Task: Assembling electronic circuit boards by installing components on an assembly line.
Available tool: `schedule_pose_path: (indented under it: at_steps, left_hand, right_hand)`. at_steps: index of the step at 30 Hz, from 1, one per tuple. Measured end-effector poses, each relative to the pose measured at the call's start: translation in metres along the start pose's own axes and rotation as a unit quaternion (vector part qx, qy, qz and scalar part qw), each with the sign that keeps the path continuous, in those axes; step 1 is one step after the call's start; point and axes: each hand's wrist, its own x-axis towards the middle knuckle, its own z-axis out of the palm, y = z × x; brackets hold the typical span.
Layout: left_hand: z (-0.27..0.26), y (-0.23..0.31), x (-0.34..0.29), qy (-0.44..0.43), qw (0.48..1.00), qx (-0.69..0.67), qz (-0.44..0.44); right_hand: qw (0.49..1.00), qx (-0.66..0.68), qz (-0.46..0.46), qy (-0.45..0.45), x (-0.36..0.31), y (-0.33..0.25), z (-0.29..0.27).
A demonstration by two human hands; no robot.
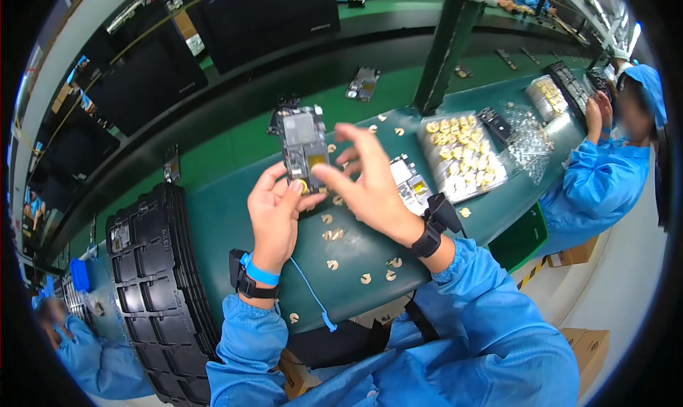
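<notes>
My left hand [274, 211] grips the lower end of a circuit board [302, 133] with its thumb and fingers, holding it up over the green bench. The board is dark, with a grey metal shield and an amber patch. A small yellow round piece [304, 187] shows at its lower edge beside my left thumb. My right hand [366, 183] is at the board's right side with its fingers apart, slightly blurred. Its thumb tip overlaps the amber patch; whether it touches, I cannot tell. Another circuit board [410, 183] lies partly hidden behind my right hand.
Right of my hands stands a tray of small cream-coloured pieces [459, 154], near a pile of clear plastic bits [526, 140]. Stacked black trays [153, 286] rise at the left. Loose cream pieces [332, 265] dot the bench. A co-worker [605, 172] sits at the right.
</notes>
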Motion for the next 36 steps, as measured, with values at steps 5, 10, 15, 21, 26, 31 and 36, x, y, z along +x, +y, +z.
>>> schedule_pose_path:
  at_steps: [5, 10, 15, 21, 26, 31, 36]
  left_hand:
    - [0.016, -0.002, -0.009, -0.112, 0.988, -0.030, -0.100]
    - [0.007, 0.011, -0.008, -0.122, 0.988, 0.055, -0.071]
    - [0.007, 0.008, 0.001, -0.065, 0.991, 0.101, -0.054]
    - [-0.004, 0.006, -0.001, -0.027, 0.990, 0.130, -0.054]
    - [-0.001, 0.003, 0.006, -0.029, 0.989, 0.133, -0.053]
    - [-0.009, 0.000, -0.001, -0.001, 0.990, 0.132, -0.058]
    - [-0.011, -0.013, 0.005, 0.025, 0.988, 0.146, -0.048]
  right_hand:
    - [0.982, -0.071, 0.076, -0.157, -0.010, -0.040, -0.054]
    - [0.990, -0.068, 0.118, 0.031, 0.035, -0.060, -0.183]
    - [0.965, -0.168, 0.202, 0.000, 0.139, 0.035, -0.276]
    - [0.931, -0.059, 0.356, -0.058, 0.228, 0.190, -0.235]
    - [0.918, -0.310, 0.194, -0.153, 0.243, 0.258, -0.269]
    - [0.813, -0.580, -0.042, 0.007, 0.188, 0.109, -0.233]
    - [0.928, -0.350, -0.125, -0.023, 0.100, 0.000, -0.167]
